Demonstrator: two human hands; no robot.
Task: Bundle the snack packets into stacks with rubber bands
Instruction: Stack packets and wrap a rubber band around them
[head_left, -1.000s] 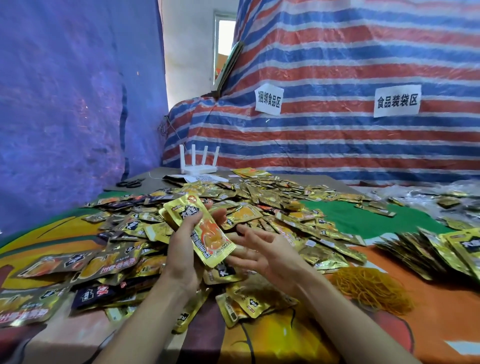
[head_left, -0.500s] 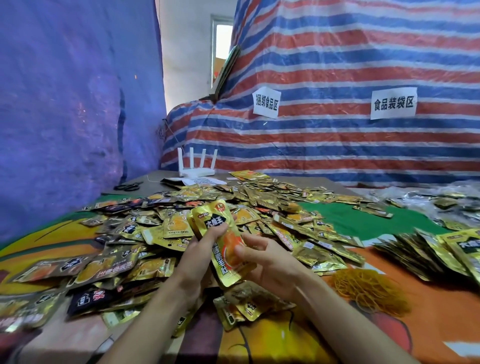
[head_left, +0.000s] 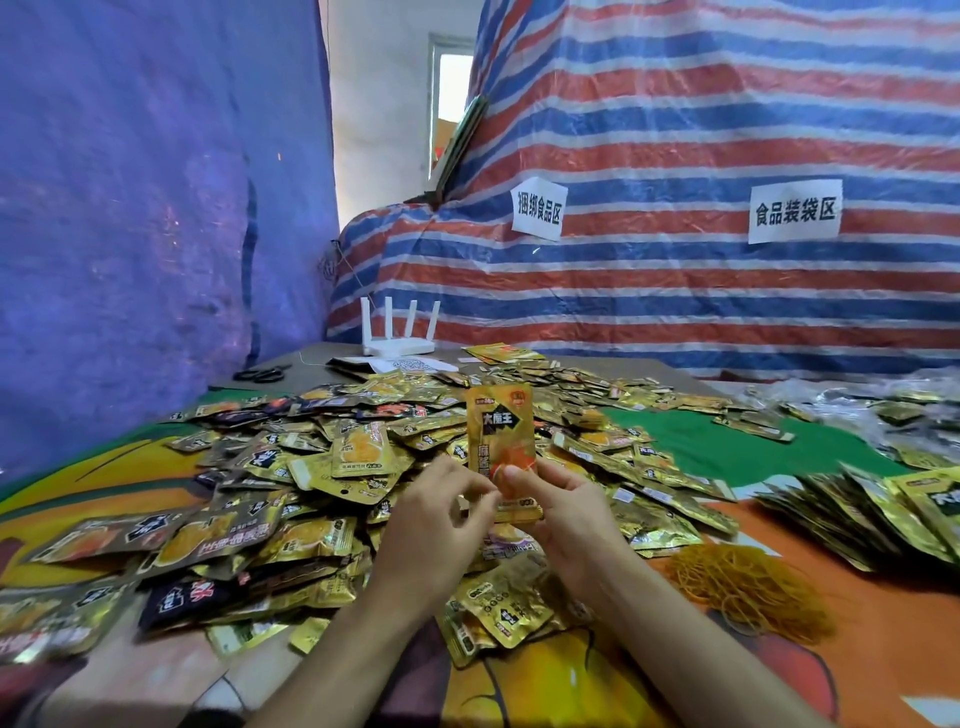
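One gold snack packet stood upright, lifted, print facing camera. Heap of loose packets lay sprawled at its 9 o'clock. Tangled yellow rubber bands lay at 4 o'clock.

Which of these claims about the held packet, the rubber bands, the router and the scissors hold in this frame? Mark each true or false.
1. The right hand holds a snack packet upright, print towards the camera. True.
2. The rubber bands lie in a heap left of both hands. False: the heap lies to the person's right.
3. A white router with four antennas stands near the far end of the table. True.
4. The scissors lie on top of the rubber bands. False: they lie far back on the left, by the blue tarp.
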